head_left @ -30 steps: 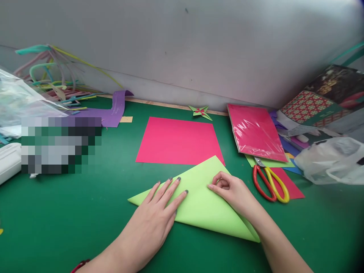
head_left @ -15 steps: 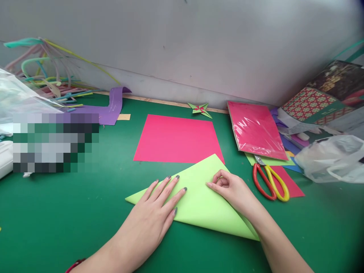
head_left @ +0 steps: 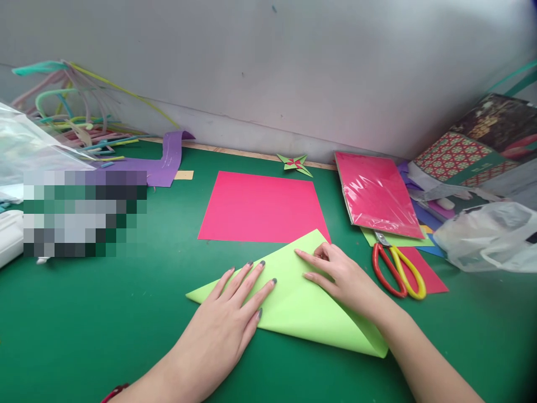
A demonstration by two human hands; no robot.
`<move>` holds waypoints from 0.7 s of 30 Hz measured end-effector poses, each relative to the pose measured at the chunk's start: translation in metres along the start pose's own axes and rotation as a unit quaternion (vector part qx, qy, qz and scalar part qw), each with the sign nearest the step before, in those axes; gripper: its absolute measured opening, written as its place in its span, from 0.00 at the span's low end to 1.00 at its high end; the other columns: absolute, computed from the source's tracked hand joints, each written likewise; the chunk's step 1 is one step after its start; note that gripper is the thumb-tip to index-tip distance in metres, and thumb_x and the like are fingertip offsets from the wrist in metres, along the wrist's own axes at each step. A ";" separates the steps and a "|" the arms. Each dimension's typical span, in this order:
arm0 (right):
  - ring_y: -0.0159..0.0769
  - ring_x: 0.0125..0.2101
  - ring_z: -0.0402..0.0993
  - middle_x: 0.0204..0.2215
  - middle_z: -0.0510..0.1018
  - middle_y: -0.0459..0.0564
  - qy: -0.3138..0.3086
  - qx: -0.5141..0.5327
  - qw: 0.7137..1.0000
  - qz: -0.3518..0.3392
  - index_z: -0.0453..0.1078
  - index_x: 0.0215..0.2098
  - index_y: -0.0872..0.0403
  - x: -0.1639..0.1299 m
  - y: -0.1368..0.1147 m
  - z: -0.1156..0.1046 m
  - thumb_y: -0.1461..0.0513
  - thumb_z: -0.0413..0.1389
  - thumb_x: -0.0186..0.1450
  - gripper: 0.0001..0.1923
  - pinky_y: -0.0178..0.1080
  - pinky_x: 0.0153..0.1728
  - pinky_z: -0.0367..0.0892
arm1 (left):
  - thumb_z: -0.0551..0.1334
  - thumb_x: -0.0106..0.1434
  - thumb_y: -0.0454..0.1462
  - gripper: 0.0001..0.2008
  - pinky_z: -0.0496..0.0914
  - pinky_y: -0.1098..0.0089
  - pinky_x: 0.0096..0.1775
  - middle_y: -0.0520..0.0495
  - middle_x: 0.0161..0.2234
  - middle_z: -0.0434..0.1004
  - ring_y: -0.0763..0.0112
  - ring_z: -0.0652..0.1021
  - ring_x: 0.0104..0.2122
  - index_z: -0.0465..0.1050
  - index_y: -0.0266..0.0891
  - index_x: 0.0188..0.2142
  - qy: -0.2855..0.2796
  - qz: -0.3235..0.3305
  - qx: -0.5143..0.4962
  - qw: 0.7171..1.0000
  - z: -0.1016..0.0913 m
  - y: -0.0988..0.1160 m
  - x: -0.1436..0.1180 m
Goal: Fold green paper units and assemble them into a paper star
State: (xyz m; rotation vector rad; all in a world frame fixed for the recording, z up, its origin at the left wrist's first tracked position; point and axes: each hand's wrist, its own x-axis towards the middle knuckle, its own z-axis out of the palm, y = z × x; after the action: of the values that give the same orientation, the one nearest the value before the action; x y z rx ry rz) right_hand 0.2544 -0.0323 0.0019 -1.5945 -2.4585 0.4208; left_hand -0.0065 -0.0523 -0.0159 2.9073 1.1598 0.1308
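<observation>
A light green sheet of paper (head_left: 289, 305), folded over into a triangle, lies on the green tabletop with its top corner over the edge of a pink sheet (head_left: 262, 207). My left hand (head_left: 226, 313) rests flat on the left half of the green paper, fingers spread. On its right half is my right hand (head_left: 344, 274), index finger and thumb stretched out and apart, other fingers curled in, with nothing held between them. Near the right forearm the paper's lower right corner stands slightly raised, its layers a little apart.
Scissors (head_left: 398, 274) with red and yellow handles lie right of my right hand. Behind them is a wrapped pack of pink paper (head_left: 380, 193). A folded paper star (head_left: 295, 163) sits near the wall. Purple paper (head_left: 170, 159) and pipe cleaners are at the left, a plastic bag (head_left: 490, 235) at the right.
My right index finger has uncurled and stretched away from the thumb. The paper's lower right corner bulges and has shifted slightly right. My left hand keeps its place on the paper.
</observation>
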 end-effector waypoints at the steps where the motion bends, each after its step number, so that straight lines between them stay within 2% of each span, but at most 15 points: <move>1: 0.35 0.36 0.65 0.34 0.65 0.49 -0.001 -0.009 1.000 -0.002 0.57 0.57 0.45 0.000 0.001 0.001 0.57 0.47 0.64 0.22 0.38 0.37 0.64 | 0.47 0.65 0.37 0.24 0.55 0.56 0.55 0.47 0.62 0.45 0.61 0.54 0.59 0.46 0.47 0.60 -0.001 0.000 0.002 1.000 0.000 0.000 0.000; 7: 0.34 0.34 0.65 0.34 0.65 0.49 -0.010 -0.024 1.000 -0.009 0.55 0.58 0.45 0.000 0.001 0.001 0.56 0.46 0.65 0.22 0.37 0.35 0.65 | 0.46 0.65 0.38 0.25 0.54 0.56 0.55 0.47 0.62 0.45 0.61 0.51 0.60 0.44 0.46 0.61 -0.003 0.002 0.012 1.000 0.001 0.001 0.001; 21: 0.35 0.34 0.64 0.33 0.65 0.49 -0.009 -0.032 0.999 -0.009 0.53 0.58 0.46 0.001 0.002 0.003 0.56 0.45 0.65 0.23 0.38 0.35 0.64 | 0.47 0.65 0.37 0.24 0.54 0.57 0.55 0.48 0.62 0.46 0.61 0.53 0.59 0.47 0.47 0.60 -0.001 -0.006 0.006 1.000 0.001 0.002 0.000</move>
State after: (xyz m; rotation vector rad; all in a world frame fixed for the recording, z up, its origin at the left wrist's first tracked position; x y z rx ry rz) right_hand 0.2550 -0.0305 -0.0020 -1.5975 -2.5230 0.3580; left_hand -0.0045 -0.0536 -0.0167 2.9094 1.1830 0.1223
